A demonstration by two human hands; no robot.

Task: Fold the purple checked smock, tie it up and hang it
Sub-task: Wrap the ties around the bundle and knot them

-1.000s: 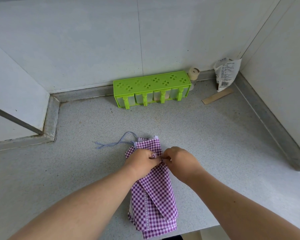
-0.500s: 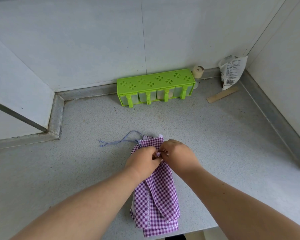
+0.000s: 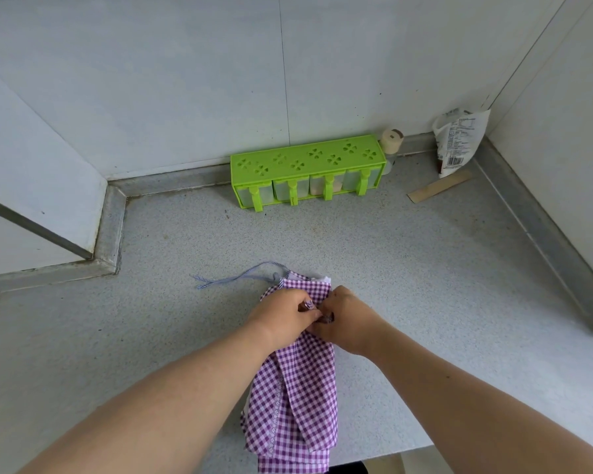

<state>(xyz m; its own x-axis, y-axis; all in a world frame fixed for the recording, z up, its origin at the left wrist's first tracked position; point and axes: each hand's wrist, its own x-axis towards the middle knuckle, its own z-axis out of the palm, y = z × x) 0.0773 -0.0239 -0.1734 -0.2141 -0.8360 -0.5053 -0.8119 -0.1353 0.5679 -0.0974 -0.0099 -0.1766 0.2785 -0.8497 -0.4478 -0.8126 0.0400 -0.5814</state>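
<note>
While both hands stay at the far end of the folded purple checked smock (image 3: 297, 388) on the worktop (image 3: 425, 285), little has changed: left hand (image 3: 281, 316) and right hand (image 3: 348, 319) still pinch checked ties together, fingertips touching. Blue cord (image 3: 233, 277) trails left as before.

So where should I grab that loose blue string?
Pinch the blue string near its frayed free end, coming from the left. That end lies flat on the bare counter, away from both hands; the other end disappears behind the purple checked smock.
</note>
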